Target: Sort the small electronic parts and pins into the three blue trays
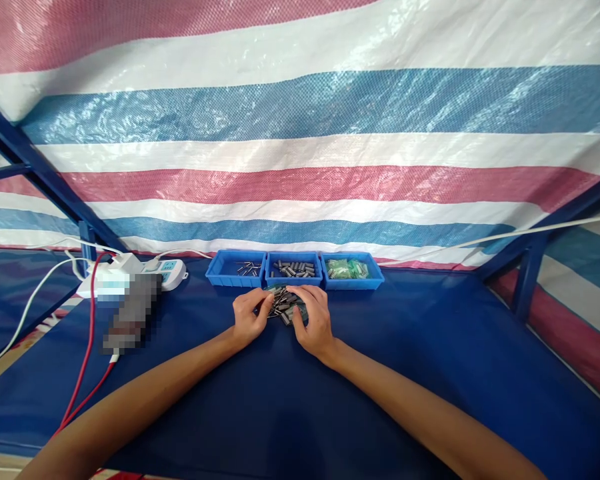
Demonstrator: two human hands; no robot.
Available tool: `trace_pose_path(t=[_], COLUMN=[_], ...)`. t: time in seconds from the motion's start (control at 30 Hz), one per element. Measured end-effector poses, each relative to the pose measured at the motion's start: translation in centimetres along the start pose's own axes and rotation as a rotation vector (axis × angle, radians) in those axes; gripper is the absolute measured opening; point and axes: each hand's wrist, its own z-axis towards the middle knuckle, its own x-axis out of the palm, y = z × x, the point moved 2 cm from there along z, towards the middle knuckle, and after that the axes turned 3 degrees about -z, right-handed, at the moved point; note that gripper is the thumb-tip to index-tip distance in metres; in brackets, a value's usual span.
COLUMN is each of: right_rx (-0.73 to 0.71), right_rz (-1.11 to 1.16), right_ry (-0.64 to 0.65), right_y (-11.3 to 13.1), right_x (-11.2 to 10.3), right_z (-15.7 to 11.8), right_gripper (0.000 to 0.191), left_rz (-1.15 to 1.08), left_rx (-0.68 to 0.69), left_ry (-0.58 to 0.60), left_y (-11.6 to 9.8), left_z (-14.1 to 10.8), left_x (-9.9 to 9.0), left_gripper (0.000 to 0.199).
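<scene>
A pile of small dark and metallic pieces (283, 305) lies on the blue table between my hands, just in front of the bins. At its left edge my left hand (251, 316) has thumb and fingers pinched together; what they hold is too small to name. My right hand (312, 321) curves over the pile's right side, thumb and fingers apart, touching it. Behind are three blue bins: the left bin (220, 277) has some thin metal pins, the middle bin (280, 280) has grey cylindrical pieces, and the right bin (355, 284) has green plastic packets.
On the left, a white power strip (173, 275) with plugs and a blurred dark device (133, 313) stand with red cable (91, 320) and white cables. Striped sheeting (300, 153) hangs behind the table (380, 400), between blue frame posts.
</scene>
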Motion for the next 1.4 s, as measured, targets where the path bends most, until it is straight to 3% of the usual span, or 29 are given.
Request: trace_pose_path(t=[1.23, 1.4], right_rx=[-0.03, -0.028], right_rz=[0.032, 0.035], right_ry=[0.021, 0.049], right_y=[-0.08, -0.02], right_x=[0.1, 0.12], right_z=[-0.05, -0.1], right_gripper=[0.042, 0.034], left_rz=[-0.027, -0.036], left_rx=[-0.068, -0.071], left_ry=[0.021, 0.02], left_y=[0.41, 0.44], left_z=[-0.05, -0.07], left_x=[0.18, 0.16], left_gripper=[0.02, 0.018])
